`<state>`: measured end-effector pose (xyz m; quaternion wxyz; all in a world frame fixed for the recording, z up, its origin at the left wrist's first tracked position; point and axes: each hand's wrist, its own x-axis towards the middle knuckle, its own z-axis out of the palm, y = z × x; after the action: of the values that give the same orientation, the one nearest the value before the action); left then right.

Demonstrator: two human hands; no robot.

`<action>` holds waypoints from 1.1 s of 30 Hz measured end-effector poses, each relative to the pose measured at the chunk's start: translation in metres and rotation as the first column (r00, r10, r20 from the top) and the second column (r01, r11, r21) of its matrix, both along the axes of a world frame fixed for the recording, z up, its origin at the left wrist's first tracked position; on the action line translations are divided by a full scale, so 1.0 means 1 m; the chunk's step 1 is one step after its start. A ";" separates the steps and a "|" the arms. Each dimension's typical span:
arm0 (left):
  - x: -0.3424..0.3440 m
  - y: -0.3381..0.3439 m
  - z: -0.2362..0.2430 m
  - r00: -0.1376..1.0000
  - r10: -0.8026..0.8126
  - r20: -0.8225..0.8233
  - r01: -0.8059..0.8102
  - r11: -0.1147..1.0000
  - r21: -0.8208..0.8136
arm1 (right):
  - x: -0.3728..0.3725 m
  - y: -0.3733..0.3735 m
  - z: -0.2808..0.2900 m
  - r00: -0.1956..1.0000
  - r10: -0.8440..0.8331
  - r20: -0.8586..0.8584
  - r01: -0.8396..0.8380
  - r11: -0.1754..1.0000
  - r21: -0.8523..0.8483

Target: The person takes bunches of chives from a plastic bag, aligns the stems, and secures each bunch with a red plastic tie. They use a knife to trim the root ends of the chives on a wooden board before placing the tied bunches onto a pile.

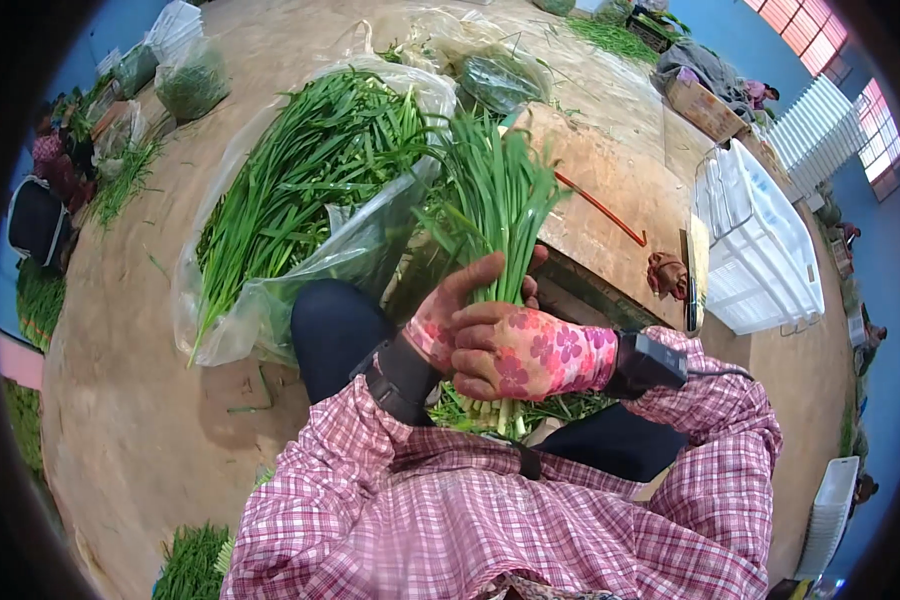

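Observation:
Upright in front of me stands a bunch of garlic chives [495,215], with long flat green leaves on top and pale stem ends below. My right hand [530,350], in a pink flowered fingerless glove, is closed around its lower stems. Just behind it, my left hand [438,315] is closed on the same bunch, thumb along the near side; its other fingers are partly hidden. A large pile of loose chives [310,170] lies in an open clear plastic bag [270,310] to the left. Cut bits of green [570,405] lie below my hands.
A low wooden table [610,170] at the right bears a thin red rod [602,208] and a crumpled brown cloth [667,275]. White stacked crates [760,240] stand beyond it. More greens [192,560] lie at the lower left. Other people sit along the walls.

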<state>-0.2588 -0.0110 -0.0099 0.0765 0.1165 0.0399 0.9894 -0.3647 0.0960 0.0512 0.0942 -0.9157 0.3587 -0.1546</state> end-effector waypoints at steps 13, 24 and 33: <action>-0.100 -0.031 0.043 0.510 0.408 -0.757 -0.707 -0.302 -0.639 | -0.103 -0.003 0.065 0.314 -0.690 0.652 0.446 0.714 0.539; -0.173 -0.083 0.087 0.496 0.038 -0.868 -0.655 -0.640 -0.403 | -0.194 -0.063 0.067 0.433 -0.494 0.754 0.547 0.809 0.216; -0.195 -0.103 0.028 0.742 0.667 -0.073 -0.436 0.397 -0.808 | -0.167 -0.052 0.047 0.242 -0.568 0.786 0.352 0.807 0.475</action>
<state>-0.4535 -0.1138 0.0180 -0.2114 -0.0813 0.4931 0.8399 -0.5319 0.0441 0.0978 0.3137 -0.5173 0.5144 -0.6078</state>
